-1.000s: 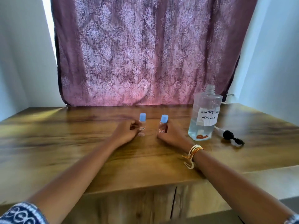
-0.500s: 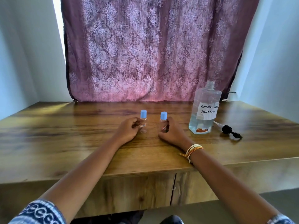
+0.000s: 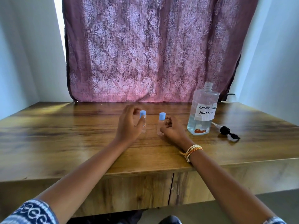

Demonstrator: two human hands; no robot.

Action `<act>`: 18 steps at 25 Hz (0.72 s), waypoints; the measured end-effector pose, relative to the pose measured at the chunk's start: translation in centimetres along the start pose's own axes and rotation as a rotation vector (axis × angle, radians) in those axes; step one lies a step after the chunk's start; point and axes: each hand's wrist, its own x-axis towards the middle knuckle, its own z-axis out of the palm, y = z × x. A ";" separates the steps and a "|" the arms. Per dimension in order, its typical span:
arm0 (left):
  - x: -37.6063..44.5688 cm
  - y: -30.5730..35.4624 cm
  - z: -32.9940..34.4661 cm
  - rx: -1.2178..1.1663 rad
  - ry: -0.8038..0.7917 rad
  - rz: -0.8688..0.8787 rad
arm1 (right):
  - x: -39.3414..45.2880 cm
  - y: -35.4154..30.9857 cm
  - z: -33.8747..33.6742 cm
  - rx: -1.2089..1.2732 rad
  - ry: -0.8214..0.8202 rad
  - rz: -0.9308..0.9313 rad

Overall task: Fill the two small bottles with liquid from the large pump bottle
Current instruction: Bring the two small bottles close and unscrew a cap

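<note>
The left hand (image 3: 129,125) has its grip curled round the left small bottle (image 3: 143,122), thumb on its front; whether it is lifted off the desk (image 3: 64,135) is hard to tell. The right hand (image 3: 172,130) pinches the right small bottle (image 3: 161,125). Both stand upright, blue caps up. The desk is wood-grained, under a mauve curtain (image 3: 145,50) between pale walls. Right of the right small bottle stands the big bottle (image 3: 202,113), upright, neck open; beyond it lies the pump (image 3: 226,131) on its side.
</note>
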 end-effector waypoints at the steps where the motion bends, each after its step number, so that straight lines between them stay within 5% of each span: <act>1: -0.1 0.8 0.5 -0.027 -0.031 0.014 | 0.0 -0.1 -0.1 0.098 0.046 -0.002; 7: -0.7 3.1 4.3 -0.051 -0.223 -0.213 | -0.1 -0.7 -0.6 0.282 0.262 -0.126; 18: -0.4 3.0 5.3 -0.123 -0.319 -0.362 | 0.7 -0.5 -0.9 0.116 0.235 -0.192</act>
